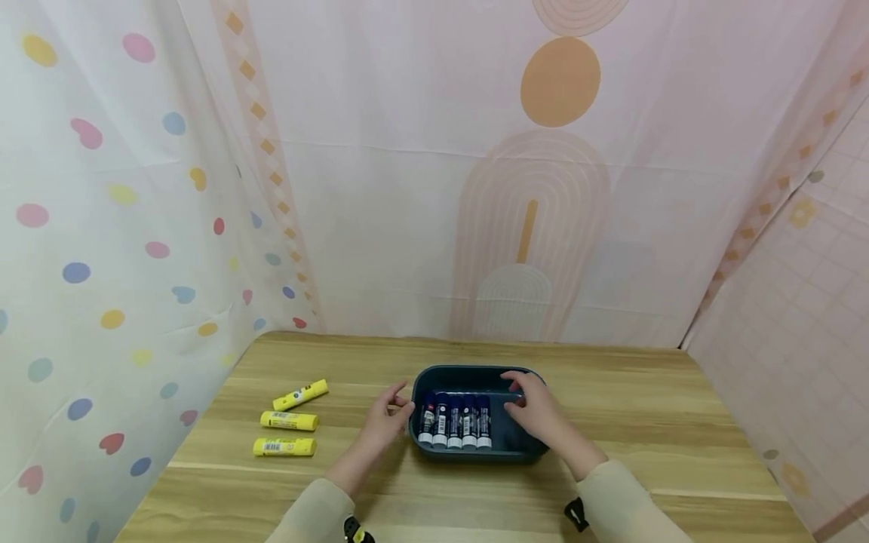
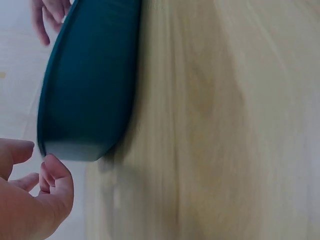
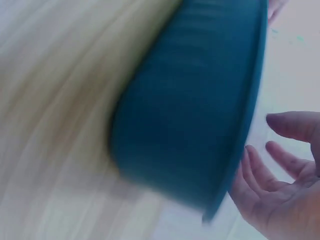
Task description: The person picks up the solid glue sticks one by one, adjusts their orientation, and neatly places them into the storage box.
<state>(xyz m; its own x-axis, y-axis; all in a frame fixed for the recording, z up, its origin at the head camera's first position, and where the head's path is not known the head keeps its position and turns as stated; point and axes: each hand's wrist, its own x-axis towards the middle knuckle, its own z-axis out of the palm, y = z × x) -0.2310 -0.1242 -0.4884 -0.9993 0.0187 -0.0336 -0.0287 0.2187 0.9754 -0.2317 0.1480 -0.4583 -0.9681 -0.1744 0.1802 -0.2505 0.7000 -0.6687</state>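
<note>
A dark teal tray point(image 1: 448, 455) sits on the wooden table. Several dark blue glue sticks point(image 1: 455, 418) with white ends stand side by side in its left part. At the tray's left end is my left hand point(image 1: 388, 419), fingers loosely bent and holding nothing. In the left wrist view its fingertips point(image 2: 54, 162) are close to the tray's rim; whether they touch cannot be told. My right hand point(image 1: 539, 411) is over the tray's right end, thumb and fingers apart with nothing between them. The right wrist view shows this hand point(image 3: 285, 185) beside the rim, partly hidden behind it.
Left of the tray, three yellow glue sticks lie on the table: a slanted one point(image 1: 300, 394), a middle one point(image 1: 289, 421) and a near one point(image 1: 284, 447). Patterned curtains point(image 1: 380, 226) hang behind the table point(image 1: 645, 422) and along both sides.
</note>
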